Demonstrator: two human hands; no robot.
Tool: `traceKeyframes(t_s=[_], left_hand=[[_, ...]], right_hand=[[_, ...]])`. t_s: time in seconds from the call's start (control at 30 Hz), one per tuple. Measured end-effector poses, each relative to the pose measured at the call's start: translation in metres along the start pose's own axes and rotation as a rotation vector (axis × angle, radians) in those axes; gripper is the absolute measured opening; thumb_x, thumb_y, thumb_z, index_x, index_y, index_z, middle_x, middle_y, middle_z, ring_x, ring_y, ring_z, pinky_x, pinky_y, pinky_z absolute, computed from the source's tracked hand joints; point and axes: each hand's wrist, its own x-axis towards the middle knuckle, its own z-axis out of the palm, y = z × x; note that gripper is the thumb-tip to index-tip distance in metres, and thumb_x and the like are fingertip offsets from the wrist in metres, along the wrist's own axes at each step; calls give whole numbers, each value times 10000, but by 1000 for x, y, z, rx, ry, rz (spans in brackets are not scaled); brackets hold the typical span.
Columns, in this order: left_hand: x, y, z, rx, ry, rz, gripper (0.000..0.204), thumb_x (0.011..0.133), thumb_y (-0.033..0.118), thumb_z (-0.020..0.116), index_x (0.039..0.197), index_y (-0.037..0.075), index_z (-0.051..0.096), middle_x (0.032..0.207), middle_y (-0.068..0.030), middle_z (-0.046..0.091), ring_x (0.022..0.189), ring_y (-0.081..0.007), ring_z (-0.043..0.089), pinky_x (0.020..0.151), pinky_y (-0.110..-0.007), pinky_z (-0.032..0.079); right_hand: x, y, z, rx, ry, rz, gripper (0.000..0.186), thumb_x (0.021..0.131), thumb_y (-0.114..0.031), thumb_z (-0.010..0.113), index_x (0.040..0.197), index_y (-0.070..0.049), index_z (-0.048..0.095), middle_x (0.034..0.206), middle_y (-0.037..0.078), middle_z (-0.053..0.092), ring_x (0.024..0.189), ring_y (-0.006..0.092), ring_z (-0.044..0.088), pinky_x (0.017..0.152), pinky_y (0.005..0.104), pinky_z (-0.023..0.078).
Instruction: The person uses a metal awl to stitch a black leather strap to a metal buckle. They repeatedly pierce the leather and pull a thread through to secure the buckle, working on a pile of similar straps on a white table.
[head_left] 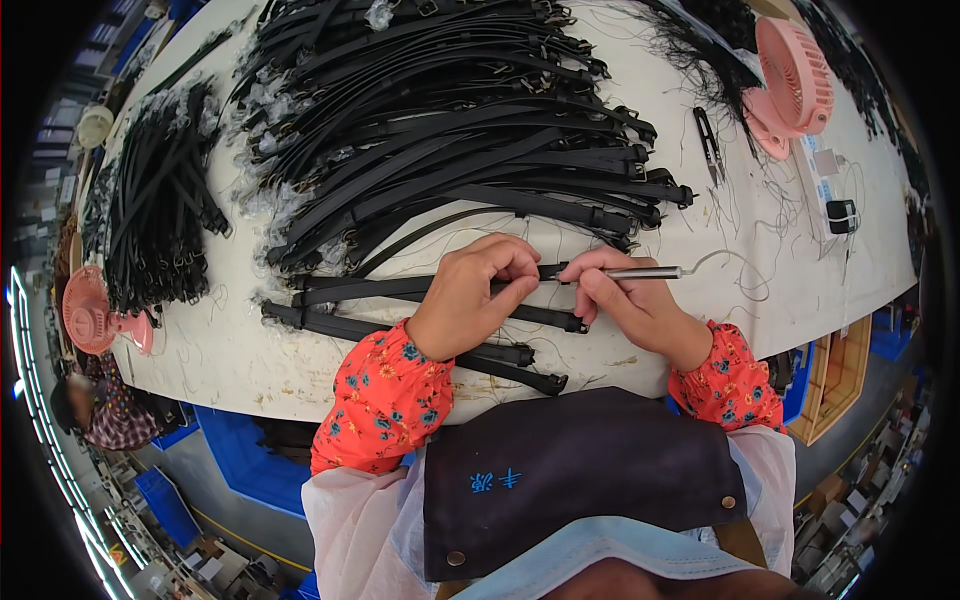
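Observation:
My left hand (475,295) is closed, thumb and fingers pinching a black strap (385,287) that runs beneath it. Facing it, my right hand (625,300) grips a slim silver pen-like tool (650,272) with a thin pale cord (735,255) at its rear end. The tool's front end points at the strap between my hands; its tip is hidden by my fingers. Just nearer to me, more black straps with buckles (515,375) lie on the table. Directly beyond my hands is a large pile of black buckled belts (440,150), some ends wrapped in clear plastic.
A second belt bundle (160,200) lies at the left, near a pink fan (88,310). At the right are black thread snips (708,145), another pink fan (793,80), a black plug (841,216) and loose threads on the white table (830,290). Blue bins (240,460) stand below.

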Motion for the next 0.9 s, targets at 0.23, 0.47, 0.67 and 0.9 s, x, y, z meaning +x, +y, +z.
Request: traceKeyframes(t_s=[0.23, 0.47, 0.67, 0.9], left_hand=[[-1, 0, -1, 9, -12, 11, 68, 881, -14, 679, 923, -55, 645, 1040, -130, 698, 813, -194, 694, 752, -300, 571], [-1, -3, 0, -67, 65, -34, 140, 841, -22, 727, 974, -5, 687, 1138, -109, 678, 818, -138, 637, 769, -272, 525], [-1, 0, 13, 93, 107, 17, 250, 824, -45, 752, 1067, -16, 702, 1126, -102, 645, 767, -140, 638, 713, -262, 532], [-1, -5, 19, 176, 127, 39, 207, 851, -27, 743, 1055, -8, 717, 1036, -102, 662, 734, -159, 648, 645, -282, 534]], right_hand=[[0, 1, 0, -3, -4, -2, 319, 1094, -256, 508, 1163, 23, 645, 871, 72, 616, 709, 102, 633, 637, 256, 553], [-1, -1, 0, 6, 18, -14, 320, 1096, -250, 502, 1167, 28, 643, 849, 76, 630, 708, 105, 631, 639, 259, 551], [0, -1, -1, 10, 28, -34, 302, 1097, -229, 495, 1168, 28, 637, 846, 71, 636, 725, 106, 630, 651, 267, 548], [0, 0, 0, 33, 72, -36, 282, 1096, -210, 487, 1165, 23, 630, 854, 67, 633, 728, 101, 633, 657, 264, 552]])
